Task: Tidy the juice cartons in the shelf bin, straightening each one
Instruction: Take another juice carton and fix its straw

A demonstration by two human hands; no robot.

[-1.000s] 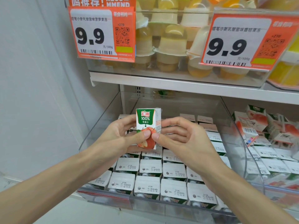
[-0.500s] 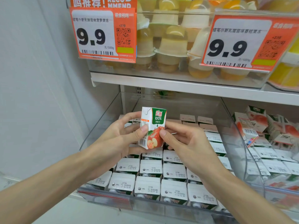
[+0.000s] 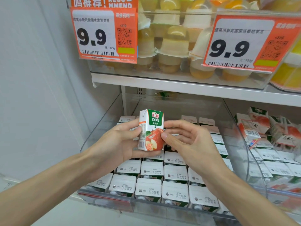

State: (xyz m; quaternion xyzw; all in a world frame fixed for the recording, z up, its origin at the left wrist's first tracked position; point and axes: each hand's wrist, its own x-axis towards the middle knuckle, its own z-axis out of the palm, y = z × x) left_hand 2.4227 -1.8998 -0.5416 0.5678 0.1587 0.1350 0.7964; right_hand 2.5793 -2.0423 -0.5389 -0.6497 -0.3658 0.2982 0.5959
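A white metal shelf board runs across the upper half of the view, and under it sits a clear plastic shelf bin with sloping side walls. On the board stands a second clear bin packed with pale yellow and orange jelly cups. Two orange and white price tags, one at the left and one at the right, hang on its front, each reading 9.9. To the right of the lower bin, a neighbouring bin holds red and white cartons, several of which lie tilted and jumbled.

Inside the lower bin, small white-topped juice cartons stand upright in tight rows from the front wall to the back, with printed date codes on top.

Both forearms reach in from the bottom corners. The left hand grips a green, white and red apple juice carton from the left. Its thumb presses the narrow printed side and its fingers wrap behind and under the base. The right hand pinches the carton's right front edge with the thumb. Its other fingers are curled and slightly spread behind the carton.

The carton is upright with its apple picture facing the camera. It is lifted over the middle of the packed rows in the lower bin.
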